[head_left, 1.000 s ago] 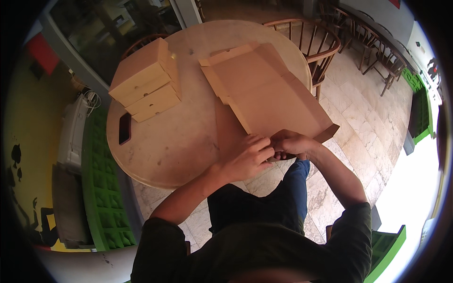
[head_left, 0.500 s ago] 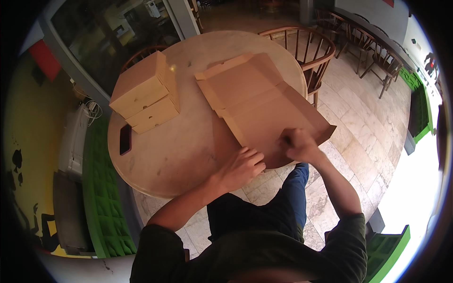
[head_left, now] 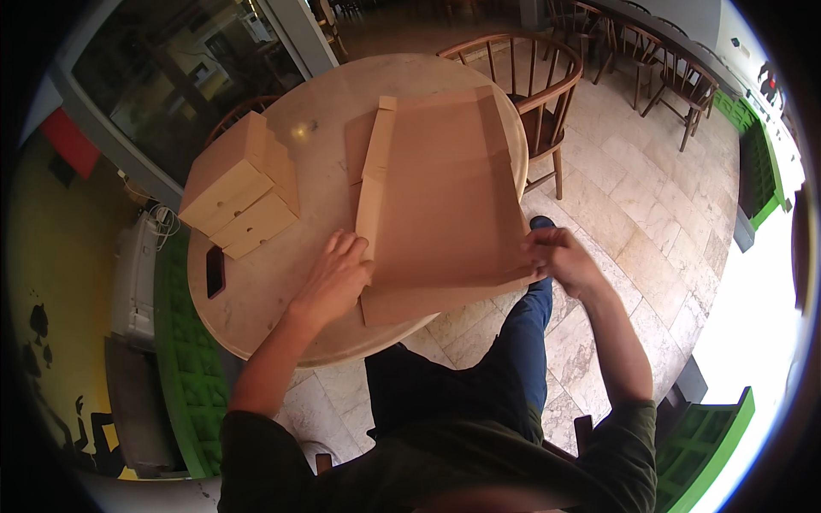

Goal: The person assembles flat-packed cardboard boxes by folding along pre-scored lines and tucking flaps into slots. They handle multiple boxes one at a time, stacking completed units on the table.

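An unfolded brown cardboard box blank [head_left: 440, 188] lies lengthwise on the round table [head_left: 329, 103], its side flaps partly raised and its near panel reaching over the table's front edge. My left hand [head_left: 335, 272] is at its near left corner, fingers bent around the raised left flap. At the near right corner my right hand [head_left: 560, 256] pinches the edge of the cardboard between thumb and fingers. Another flat brown sheet [head_left: 357, 141] shows partly from under the blank's left side.
Folded cardboard boxes [head_left: 235, 184] are stacked at the table's left, with a dark phone [head_left: 215, 272] before them. A wooden chair [head_left: 547, 103] stands close against the far right edge. Green slatted furniture [head_left: 184, 385] is at the left.
The blank has turned from slanting to nearly straight ahead of me, and its side flaps now stand up more. My left hand moved left to its corner; my right hand went to the right corner.
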The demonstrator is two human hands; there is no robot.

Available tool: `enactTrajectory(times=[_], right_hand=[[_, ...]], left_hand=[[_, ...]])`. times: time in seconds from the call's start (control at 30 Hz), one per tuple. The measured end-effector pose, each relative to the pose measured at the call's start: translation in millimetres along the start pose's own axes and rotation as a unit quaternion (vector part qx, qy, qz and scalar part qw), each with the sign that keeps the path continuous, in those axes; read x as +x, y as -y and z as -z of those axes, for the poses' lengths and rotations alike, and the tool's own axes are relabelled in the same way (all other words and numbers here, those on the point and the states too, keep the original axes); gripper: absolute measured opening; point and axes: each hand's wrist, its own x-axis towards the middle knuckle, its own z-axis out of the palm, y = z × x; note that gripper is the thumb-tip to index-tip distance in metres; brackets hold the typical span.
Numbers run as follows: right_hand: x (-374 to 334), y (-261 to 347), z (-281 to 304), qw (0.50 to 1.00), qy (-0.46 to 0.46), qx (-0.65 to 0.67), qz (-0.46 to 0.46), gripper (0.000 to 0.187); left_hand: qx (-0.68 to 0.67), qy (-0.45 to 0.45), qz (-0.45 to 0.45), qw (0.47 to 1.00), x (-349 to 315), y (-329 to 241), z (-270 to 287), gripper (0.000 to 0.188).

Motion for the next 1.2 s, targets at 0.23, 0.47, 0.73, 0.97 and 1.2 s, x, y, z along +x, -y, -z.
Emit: enactTrajectory(times=[0.23, 0.47, 0.73, 0.97, 1.2], right_hand=[[6, -41, -62, 0.973, 0.083, 0.203, -0.071, 0.005], [5, -56, -75, 0.950, 0.030, 0.310, -0.013, 0.006], [6, -53, -99, 0.955, -0.051, 0.294, 0.008, 0.009], [4, -60, -103, 0.967, -0.048, 0.242, 0.064, 0.012], [6, -62, -101, 0.962, -0.076, 0.251, 0.072, 0.015]], left_hand=[[-0.223, -0.128, -0.008, 0.966, 33, -79, -13, 0.017], [-0.306, -0.235, 0.050, 0.921, 48, -83, -32, 0.021], [-0.374, -0.224, 0.171, 0.884, 42, -84, -29, 0.023], [-0.334, -0.235, 0.144, 0.901, 57, -84, -21, 0.024], [-0.203, -0.187, -0.032, 0.961, 46, -84, -32, 0.026]])
